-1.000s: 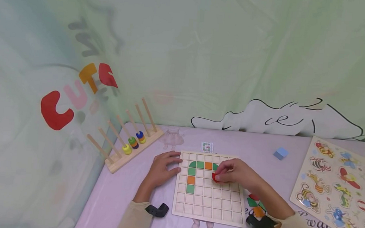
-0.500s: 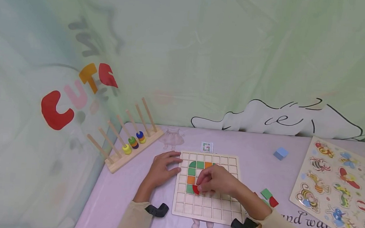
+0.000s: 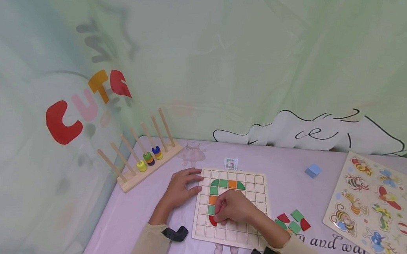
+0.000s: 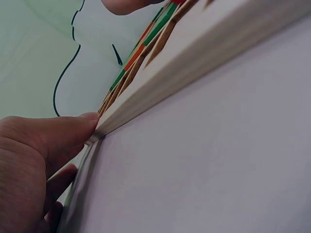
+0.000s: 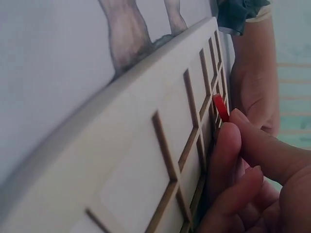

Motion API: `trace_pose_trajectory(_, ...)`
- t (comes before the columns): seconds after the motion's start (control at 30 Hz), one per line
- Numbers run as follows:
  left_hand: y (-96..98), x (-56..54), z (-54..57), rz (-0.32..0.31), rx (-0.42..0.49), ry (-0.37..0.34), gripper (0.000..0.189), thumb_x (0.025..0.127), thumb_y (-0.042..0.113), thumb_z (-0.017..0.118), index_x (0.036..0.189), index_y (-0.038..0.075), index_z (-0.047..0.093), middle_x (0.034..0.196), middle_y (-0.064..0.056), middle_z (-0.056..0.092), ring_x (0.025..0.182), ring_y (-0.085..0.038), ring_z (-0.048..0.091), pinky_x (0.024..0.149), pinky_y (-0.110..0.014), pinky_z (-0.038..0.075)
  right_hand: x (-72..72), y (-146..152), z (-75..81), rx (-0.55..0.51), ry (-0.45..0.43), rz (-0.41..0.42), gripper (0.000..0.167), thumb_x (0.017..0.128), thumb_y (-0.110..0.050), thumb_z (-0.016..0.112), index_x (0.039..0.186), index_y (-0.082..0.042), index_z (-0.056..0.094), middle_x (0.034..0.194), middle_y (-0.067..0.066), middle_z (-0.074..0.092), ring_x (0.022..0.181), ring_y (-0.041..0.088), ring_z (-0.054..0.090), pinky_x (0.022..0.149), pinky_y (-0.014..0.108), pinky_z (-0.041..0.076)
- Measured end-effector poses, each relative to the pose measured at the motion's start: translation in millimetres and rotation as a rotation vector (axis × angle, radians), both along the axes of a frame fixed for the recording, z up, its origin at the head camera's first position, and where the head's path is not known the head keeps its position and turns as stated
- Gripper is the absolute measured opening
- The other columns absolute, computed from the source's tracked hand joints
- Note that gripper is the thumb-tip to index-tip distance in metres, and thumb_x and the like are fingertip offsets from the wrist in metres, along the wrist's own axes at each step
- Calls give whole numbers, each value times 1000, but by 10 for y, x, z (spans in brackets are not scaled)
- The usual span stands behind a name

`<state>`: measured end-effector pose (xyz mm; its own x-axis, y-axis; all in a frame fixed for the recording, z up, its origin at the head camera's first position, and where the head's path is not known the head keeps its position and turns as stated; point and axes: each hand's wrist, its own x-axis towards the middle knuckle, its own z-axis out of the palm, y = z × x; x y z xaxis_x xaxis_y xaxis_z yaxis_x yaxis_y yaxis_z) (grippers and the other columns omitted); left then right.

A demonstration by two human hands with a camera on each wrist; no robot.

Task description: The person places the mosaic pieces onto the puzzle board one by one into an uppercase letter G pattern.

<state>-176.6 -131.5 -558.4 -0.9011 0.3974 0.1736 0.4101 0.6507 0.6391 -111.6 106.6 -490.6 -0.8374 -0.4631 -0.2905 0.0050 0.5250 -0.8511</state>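
- head: right hand (image 3: 236, 208) pinches a red piece (image 3: 212, 221) at the grid board (image 3: 231, 236), below a 4-piece column (image 3: 213, 199); left hand (image 3: 181, 186), fingers spread, touches the board's left edge.
- left wrist: thumb (image 4: 73, 128) against the board.
- right wrist: narrow grip on the red piece.

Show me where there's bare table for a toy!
One bare patch lies between the square wooden grid board, small blue block, wooden picture puzzle and loose red and green tiles. Another lies between the pale wooden peg stacker and the beige left sleeve. It's crowded over the grid board, where the right hand pinches a red quarter-round tile.
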Motion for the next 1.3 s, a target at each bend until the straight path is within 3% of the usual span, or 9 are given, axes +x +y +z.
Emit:
trace_pose_trajectory(0.7, -1, 5, 19, -6, 17, 11, 30, 90, 30, 77, 119, 24, 76, 143, 9, 63, 141, -18, 50, 117, -55, 33, -6, -84, -41, 52, -42, -73, 20, 74, -9, 89, 72, -9, 69, 61, 0, 65, 51, 14, 66, 55, 26, 53)
trace_pose_trajectory(1.3, -4, -8, -9, -6, 11, 5, 31, 90, 31, 77, 120, 24, 76, 143, 8, 62, 141, -18, 50, 118, -54, 32, 26, -126, -18, 110, -28, -108, 23, 74, -12, 90, 71, -11, 68, 61, 1, 64, 51, 15, 65, 54, 25, 50)
